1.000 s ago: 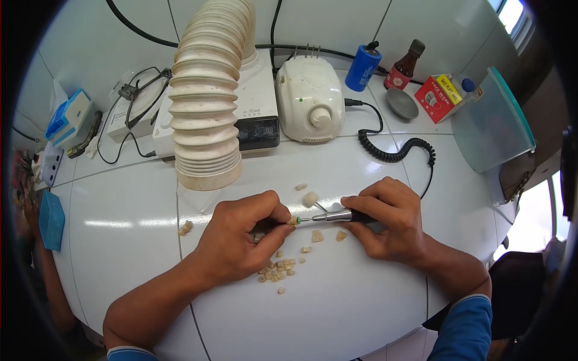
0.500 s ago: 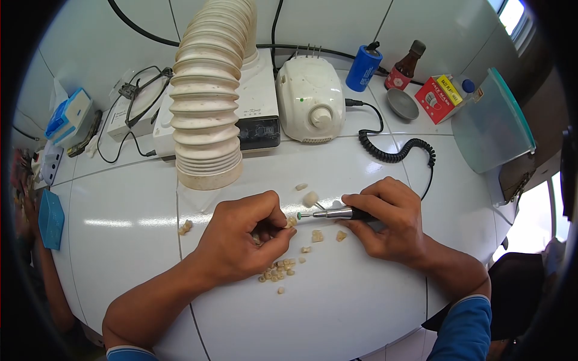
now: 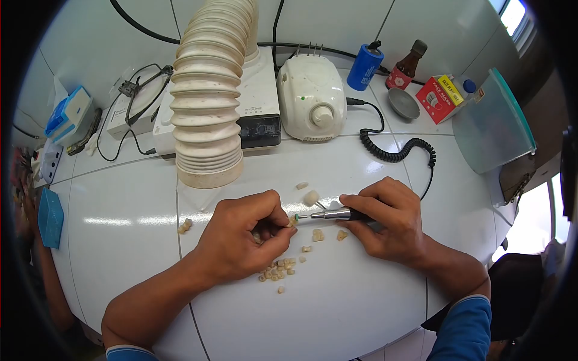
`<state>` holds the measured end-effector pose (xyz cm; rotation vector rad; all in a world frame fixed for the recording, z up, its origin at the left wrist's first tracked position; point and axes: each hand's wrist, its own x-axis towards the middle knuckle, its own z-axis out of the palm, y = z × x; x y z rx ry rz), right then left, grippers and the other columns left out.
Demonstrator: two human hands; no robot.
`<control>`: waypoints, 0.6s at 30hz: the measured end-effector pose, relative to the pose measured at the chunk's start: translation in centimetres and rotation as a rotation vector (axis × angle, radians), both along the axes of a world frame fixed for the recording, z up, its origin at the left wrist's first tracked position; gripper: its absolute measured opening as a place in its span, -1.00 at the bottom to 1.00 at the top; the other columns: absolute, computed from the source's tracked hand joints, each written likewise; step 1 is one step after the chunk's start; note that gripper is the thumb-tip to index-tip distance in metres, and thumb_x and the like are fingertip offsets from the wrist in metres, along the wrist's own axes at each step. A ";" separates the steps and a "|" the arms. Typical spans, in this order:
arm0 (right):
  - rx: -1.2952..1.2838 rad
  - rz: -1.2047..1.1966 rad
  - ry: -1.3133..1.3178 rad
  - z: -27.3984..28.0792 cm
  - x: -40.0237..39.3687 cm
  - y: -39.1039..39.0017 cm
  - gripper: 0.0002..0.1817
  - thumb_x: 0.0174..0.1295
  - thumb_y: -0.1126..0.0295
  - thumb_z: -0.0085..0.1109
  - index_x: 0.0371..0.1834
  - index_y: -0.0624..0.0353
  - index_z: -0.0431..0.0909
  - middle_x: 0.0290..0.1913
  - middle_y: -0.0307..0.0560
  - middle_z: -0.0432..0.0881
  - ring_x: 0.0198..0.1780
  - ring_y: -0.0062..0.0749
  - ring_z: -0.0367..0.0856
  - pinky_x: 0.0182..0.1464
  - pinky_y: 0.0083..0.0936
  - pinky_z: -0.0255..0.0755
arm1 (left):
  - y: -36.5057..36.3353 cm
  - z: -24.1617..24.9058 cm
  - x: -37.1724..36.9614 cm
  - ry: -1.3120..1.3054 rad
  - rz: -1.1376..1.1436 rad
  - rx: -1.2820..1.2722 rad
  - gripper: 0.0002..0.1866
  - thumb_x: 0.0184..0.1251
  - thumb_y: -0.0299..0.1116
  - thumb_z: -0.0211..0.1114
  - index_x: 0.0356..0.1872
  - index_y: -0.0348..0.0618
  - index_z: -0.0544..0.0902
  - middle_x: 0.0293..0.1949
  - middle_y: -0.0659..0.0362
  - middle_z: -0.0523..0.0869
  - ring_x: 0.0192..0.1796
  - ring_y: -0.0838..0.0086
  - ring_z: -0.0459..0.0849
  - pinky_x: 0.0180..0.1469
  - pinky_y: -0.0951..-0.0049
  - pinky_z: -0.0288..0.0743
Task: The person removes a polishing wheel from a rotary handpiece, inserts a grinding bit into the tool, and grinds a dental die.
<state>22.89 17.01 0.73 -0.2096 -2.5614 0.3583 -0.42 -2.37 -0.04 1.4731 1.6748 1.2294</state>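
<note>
Between both hands: left hand (image 3: pixel 241 237) pinching small tooth piece (image 3: pixel 292 222); right hand (image 3: pixel 385 225) gripping handpiece (image 3: pixel 337 214), lying crosswise, green tip touching piece from right.

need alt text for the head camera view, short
A person's right hand holds a rotary handpiece with its green tip against a small tooth-like piece pinched in the left hand. More such pieces lie loose on the white table below a ribbed suction hose.
</note>
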 end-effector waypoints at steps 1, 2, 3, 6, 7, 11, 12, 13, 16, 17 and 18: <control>-0.002 -0.004 0.006 0.0 0.0 0.0 -0.57 0.04 0.46 0.77 0.04 0.08 0.92 -0.29 -0.19 0.73 -0.31 -0.29 0.66 -0.29 -0.30 0.46 | 0.0 0.0 0.0 0.004 -0.002 0.001 -0.82 0.44 -0.60 0.60 -0.23 -0.30 0.70 -0.30 0.14 0.88 -0.35 0.63 0.80 -0.30 0.55 0.67; -0.003 -0.004 0.006 0.0 0.0 0.0 -0.57 0.04 0.46 0.77 0.04 0.08 0.92 -0.29 -0.19 0.73 -0.31 -0.29 0.66 -0.29 -0.30 0.46 | 0.0 0.0 0.0 0.004 -0.001 0.000 -0.82 0.44 -0.60 0.60 -0.23 -0.30 0.70 -0.30 0.14 0.88 -0.35 0.63 0.80 -0.30 0.55 0.67; 0.002 0.003 0.004 0.0 0.0 0.0 -0.57 0.04 0.46 0.77 0.04 0.08 0.92 -0.29 -0.19 0.73 -0.31 -0.28 0.66 -0.29 -0.30 0.46 | 0.0 0.0 0.0 0.003 -0.004 0.002 -0.82 0.44 -0.60 0.60 -0.23 -0.30 0.70 -0.30 0.14 0.88 -0.35 0.63 0.80 -0.30 0.55 0.67; -0.001 0.005 0.013 -0.1 -0.1 0.1 -0.57 0.04 0.48 0.76 0.04 0.09 0.92 -0.29 -0.19 0.73 -0.31 -0.28 0.66 -0.29 -0.30 0.46 | 0.0 0.0 0.0 -0.001 -0.005 0.000 -0.83 0.44 -0.61 0.60 -0.23 -0.31 0.70 -0.29 0.14 0.89 -0.34 0.63 0.79 -0.30 0.55 0.67; -0.010 0.000 0.023 -0.2 -0.1 0.1 -0.58 0.04 0.49 0.76 0.03 0.09 0.92 -0.29 -0.18 0.73 -0.31 -0.28 0.66 -0.29 -0.30 0.46 | 0.0 0.1 0.0 -0.002 -0.004 -0.006 -0.83 0.44 -0.61 0.59 -0.22 -0.31 0.70 -0.28 0.14 0.89 -0.34 0.63 0.79 -0.30 0.55 0.67; -0.032 -0.020 0.017 0.0 0.1 0.2 -0.58 0.03 0.50 0.76 0.02 0.09 0.92 -0.29 -0.18 0.73 -0.32 -0.27 0.66 -0.29 -0.30 0.46 | 0.0 0.1 -0.1 0.020 -0.012 -0.018 -0.84 0.46 -0.63 0.58 -0.20 -0.31 0.70 -0.26 0.13 0.88 -0.31 0.61 0.81 -0.27 0.54 0.69; -0.039 -0.010 0.014 0.0 0.1 0.3 -0.59 0.02 0.49 0.76 0.01 0.09 0.92 -0.29 -0.18 0.73 -0.32 -0.27 0.66 -0.29 -0.30 0.46 | 0.0 0.0 -0.1 0.029 -0.010 -0.009 -0.85 0.47 -0.63 0.57 -0.19 -0.31 0.70 -0.25 0.12 0.88 -0.29 0.60 0.81 -0.24 0.52 0.70; -0.046 0.000 0.011 0.0 0.1 0.3 -0.59 0.01 0.49 0.76 -0.01 0.09 0.92 -0.29 -0.18 0.73 -0.32 -0.27 0.66 -0.29 -0.29 0.46 | 0.0 0.0 -0.1 0.039 -0.008 0.001 -0.85 0.48 -0.63 0.56 -0.18 -0.31 0.70 -0.25 0.12 0.88 -0.27 0.58 0.82 -0.22 0.51 0.71; -0.036 0.014 -0.006 0.2 0.1 0.3 -0.59 0.00 0.48 0.78 -0.02 0.09 0.91 -0.29 -0.17 0.73 -0.32 -0.26 0.66 -0.29 -0.28 0.46 | 0.0 0.0 -0.1 0.041 -0.013 -0.003 -0.85 0.50 -0.63 0.56 -0.14 -0.31 0.70 -0.22 0.10 0.88 -0.22 0.54 0.84 -0.16 0.48 0.74; -0.036 0.013 -0.006 0.2 0.1 0.3 -0.59 0.00 0.48 0.78 -0.02 0.09 0.91 -0.29 -0.17 0.73 -0.32 -0.26 0.66 -0.29 -0.28 0.46 | 0.0 0.0 -0.1 0.041 -0.014 -0.003 -0.85 0.50 -0.63 0.56 -0.14 -0.31 0.70 -0.22 0.10 0.88 -0.22 0.54 0.84 -0.16 0.48 0.74; -0.032 0.013 -0.005 0.2 0.1 0.3 -0.59 0.00 0.47 0.78 -0.02 0.08 0.92 -0.29 -0.17 0.74 -0.32 -0.25 0.66 -0.29 -0.27 0.47 | 0.0 -0.1 -0.1 0.054 -0.014 -0.006 -0.85 0.50 -0.62 0.56 -0.13 -0.31 0.70 -0.20 0.10 0.88 -0.20 0.52 0.85 -0.14 0.49 0.75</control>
